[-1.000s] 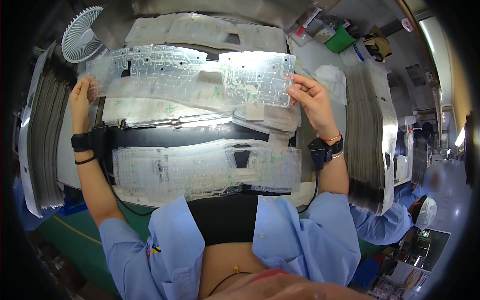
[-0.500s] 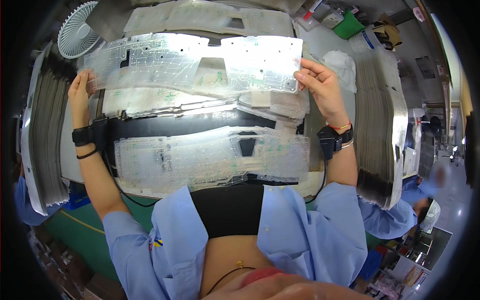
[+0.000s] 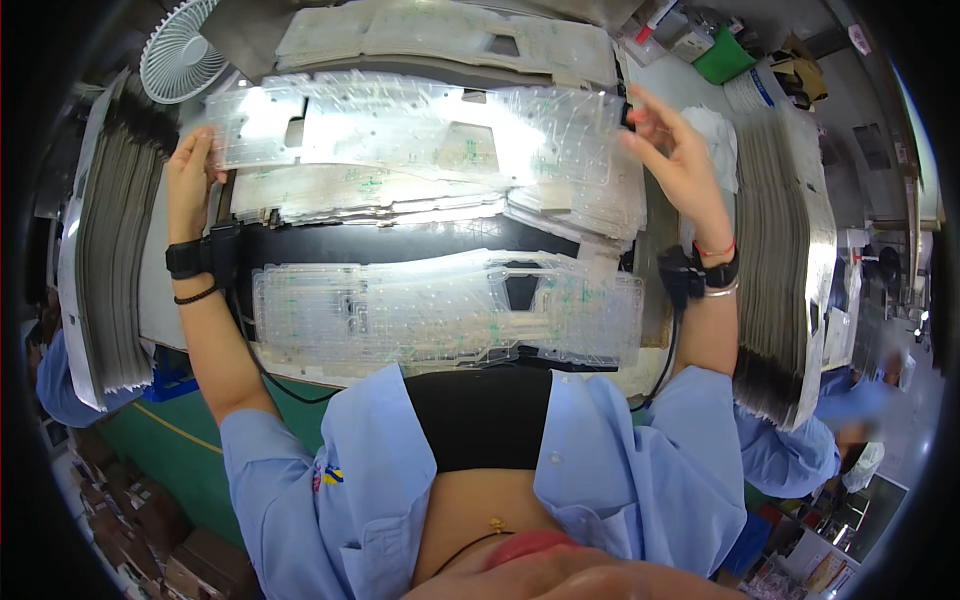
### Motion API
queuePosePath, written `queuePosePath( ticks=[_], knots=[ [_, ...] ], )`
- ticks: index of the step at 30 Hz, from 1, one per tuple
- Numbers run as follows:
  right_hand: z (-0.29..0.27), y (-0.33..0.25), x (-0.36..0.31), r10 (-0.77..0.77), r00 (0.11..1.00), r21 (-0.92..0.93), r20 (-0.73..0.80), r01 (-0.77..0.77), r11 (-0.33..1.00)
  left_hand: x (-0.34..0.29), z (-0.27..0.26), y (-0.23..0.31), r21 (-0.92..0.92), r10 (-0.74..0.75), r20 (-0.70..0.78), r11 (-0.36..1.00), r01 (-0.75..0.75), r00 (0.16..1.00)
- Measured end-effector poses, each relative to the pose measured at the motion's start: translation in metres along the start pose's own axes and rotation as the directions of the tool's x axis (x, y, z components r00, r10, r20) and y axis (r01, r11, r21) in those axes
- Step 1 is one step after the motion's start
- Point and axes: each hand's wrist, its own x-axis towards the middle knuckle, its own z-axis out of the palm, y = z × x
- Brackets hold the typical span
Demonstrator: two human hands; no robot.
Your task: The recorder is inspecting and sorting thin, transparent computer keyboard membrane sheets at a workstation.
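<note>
The sheet (image 3: pixel 385 125) is long, glossy, see-through plastic; the left hand (image 3: pixel 194 160) pinches one end, the right hand (image 3: pixel 682 152) is spread beside the other, contact unclear

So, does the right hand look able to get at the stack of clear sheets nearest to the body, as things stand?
Probably yes: the right hand looks open and seems to hold nothing, and I see nothing lying over the nearest stack. It would need to draw back first.
</note>
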Motion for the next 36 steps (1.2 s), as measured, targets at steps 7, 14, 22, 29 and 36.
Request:
queuePosePath(
  ticks=[7, 14, 22, 29, 36],
  knots=[
    [0.124, -0.032, 0.039, -0.534, 0.705, -0.253, 0.467, 0.685, 0.683, -0.006, 0.033, 0.014, 0.175, -0.012, 0.177, 0.984, -0.019, 0.984],
    [0.061, 0.004, 0.026, -0.176, 0.935, -0.573, 0.309, 0.331, 0.749, -0.003, 0.024, 0.002, 0.083, -0.119, 0.207, 0.991, 0.104, 0.971],
    [0.026, 0.037, -0.005, -0.012, 0.998, -0.469, -0.059, -0.017, 0.883, 0.0, 0.017, 0.006, -0.144, 0.182, 0.244, 0.978, -0.15, 0.953],
    [0.028, 0.017, -0.02, -0.193, 0.979, -0.47, -0.059, 0.144, 0.871, 0.001, 0.018, 0.004, -0.376, 0.273, 0.187, 0.907, -0.188, 0.944],
    [0.026, 0.003, -0.021, 0.239, 0.969, 0.495, 0.056, -0.235, 0.837, 0.003, 0.016, 0.003, -0.197, 0.066, 0.096, 0.979, -0.046, 0.993]
  ],
)
